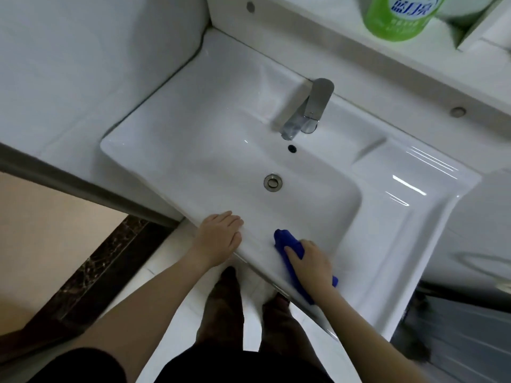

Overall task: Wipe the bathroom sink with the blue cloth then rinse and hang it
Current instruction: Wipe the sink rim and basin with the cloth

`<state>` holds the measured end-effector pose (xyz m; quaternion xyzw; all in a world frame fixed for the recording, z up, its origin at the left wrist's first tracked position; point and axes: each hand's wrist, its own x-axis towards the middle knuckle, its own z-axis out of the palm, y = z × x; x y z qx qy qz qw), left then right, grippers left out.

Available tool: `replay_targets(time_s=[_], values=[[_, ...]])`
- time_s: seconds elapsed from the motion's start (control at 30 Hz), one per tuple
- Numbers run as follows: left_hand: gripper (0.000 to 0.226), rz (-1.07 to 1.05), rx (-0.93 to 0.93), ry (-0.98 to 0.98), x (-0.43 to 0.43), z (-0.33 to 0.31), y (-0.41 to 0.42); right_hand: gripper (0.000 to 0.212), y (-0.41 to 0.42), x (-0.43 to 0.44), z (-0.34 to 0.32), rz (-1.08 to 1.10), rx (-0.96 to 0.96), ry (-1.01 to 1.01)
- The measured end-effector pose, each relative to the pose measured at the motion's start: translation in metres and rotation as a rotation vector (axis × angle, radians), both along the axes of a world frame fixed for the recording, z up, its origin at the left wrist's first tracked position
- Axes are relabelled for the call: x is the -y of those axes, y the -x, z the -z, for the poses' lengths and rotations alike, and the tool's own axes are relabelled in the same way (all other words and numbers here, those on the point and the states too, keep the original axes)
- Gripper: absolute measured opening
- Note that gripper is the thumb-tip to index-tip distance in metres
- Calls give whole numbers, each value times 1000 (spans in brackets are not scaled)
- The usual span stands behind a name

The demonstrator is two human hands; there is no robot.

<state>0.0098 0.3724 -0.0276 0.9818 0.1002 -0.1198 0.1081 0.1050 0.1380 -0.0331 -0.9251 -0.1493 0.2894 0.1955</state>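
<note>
The green bottle (398,16) bears a blue label with white Chinese characters, too blurred to read.

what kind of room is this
Most likely a home bathroom: a white ceramic sink with a chrome faucet and a drain, and a green bottle on the ledge behind it.

One white sink (414,205). One chrome faucet (307,109). One drain (273,182) in the basin floor, one dark overflow hole (292,148) just under the spout. One blue cloth (290,261). Two bare hands: left hand (218,239), right hand (311,265). Two legs (229,308) below the sink edge. One green bottle (398,15) on the shelf behind. Two round metal fittings (457,111) on the ledge above the sink, one far left, one far right. One dark marble threshold strip (96,275) on the floor.
</note>
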Motion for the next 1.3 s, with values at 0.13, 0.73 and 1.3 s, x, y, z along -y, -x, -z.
replay_targets(time_s=[0.13, 0.73, 1.3], values=[[45, 35, -2, 15, -3, 0, -1, 37, -6, -12, 5, 74, -87, 44], [49, 186, 100, 138, -22, 14, 1, 31, -37, -41, 21, 81, -22, 444], [51, 252, 277, 255, -111, -12, -66, 16, -41, -131, 19, 261, -308, -244]])
